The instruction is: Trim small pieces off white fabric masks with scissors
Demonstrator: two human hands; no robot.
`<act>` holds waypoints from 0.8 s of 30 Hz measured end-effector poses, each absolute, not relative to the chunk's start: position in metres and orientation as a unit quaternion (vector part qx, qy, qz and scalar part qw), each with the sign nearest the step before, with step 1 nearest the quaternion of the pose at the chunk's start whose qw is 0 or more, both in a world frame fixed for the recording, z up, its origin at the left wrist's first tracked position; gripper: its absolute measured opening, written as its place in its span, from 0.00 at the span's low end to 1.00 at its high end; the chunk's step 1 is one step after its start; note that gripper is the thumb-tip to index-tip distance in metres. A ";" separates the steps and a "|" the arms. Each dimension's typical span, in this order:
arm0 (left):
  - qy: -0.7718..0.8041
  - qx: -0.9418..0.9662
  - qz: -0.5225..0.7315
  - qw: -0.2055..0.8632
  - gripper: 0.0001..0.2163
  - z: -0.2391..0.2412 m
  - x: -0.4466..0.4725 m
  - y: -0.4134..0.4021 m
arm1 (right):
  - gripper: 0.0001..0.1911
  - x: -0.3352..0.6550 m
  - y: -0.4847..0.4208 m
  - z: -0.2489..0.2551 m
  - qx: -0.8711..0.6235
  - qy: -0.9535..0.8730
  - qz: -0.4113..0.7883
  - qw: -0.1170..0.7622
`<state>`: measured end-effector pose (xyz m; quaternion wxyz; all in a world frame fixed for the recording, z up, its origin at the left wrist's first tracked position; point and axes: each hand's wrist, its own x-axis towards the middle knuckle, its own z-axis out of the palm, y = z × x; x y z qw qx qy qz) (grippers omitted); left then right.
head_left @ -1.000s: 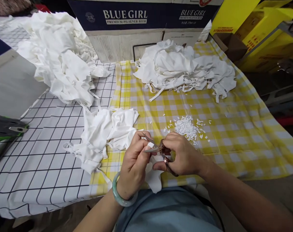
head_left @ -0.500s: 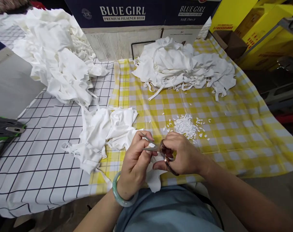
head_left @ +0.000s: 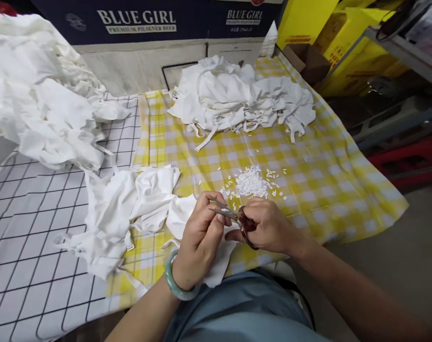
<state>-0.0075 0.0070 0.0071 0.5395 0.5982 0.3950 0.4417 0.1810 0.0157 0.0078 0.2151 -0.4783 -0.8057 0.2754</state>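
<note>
My right hand (head_left: 271, 228) grips small scissors (head_left: 233, 217) with bronze handles, blades slightly apart and pointing left. My left hand (head_left: 200, 240), with a green bangle on the wrist, pinches a white cloth piece (head_left: 219, 261) right at the blades. The cloth hangs down over the table edge toward my lap. Just beyond the hands lies a small heap of tiny white clippings (head_left: 251, 182) on the yellow checked tablecloth (head_left: 319, 175).
A loose bundle of white cloth (head_left: 130, 204) lies left of my hands. Bigger white cloth piles sit at the far left (head_left: 41, 104) and far centre (head_left: 237, 95). A "BLUE GIRL" carton (head_left: 148, 28) stands behind; yellow boxes (head_left: 344, 38) at the right. A black-grid cloth (head_left: 31, 237) covers the left.
The view has swung right and slightly down, so everything sits further left in the picture. The hands stay together with scissors at the cloth. The green tool at the left edge has dropped out of view.
</note>
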 end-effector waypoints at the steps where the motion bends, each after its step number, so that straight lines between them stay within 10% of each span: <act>1: 0.387 0.618 0.430 0.532 0.13 0.008 -0.002 0.010 | 0.22 0.187 0.013 0.006 -0.493 -0.799 0.272 0.210; 10: 0.343 0.751 0.286 0.487 0.13 0.021 -0.008 0.023 | 0.22 0.221 -0.007 -0.009 -0.670 -0.586 0.365 0.272; 17: 0.557 0.793 0.204 0.140 0.16 0.010 -0.112 -0.025 | 0.20 0.219 -0.003 0.008 -0.620 -0.706 0.225 0.258; 21: 0.559 0.786 0.174 0.200 0.34 -0.018 -0.099 -0.045 | 0.24 0.165 -0.023 -0.002 -0.520 -0.756 0.323 0.232; 24: 0.522 0.785 0.209 0.260 0.24 -0.022 -0.082 -0.042 | 0.23 0.124 -0.036 -0.016 -0.505 -0.741 0.369 0.245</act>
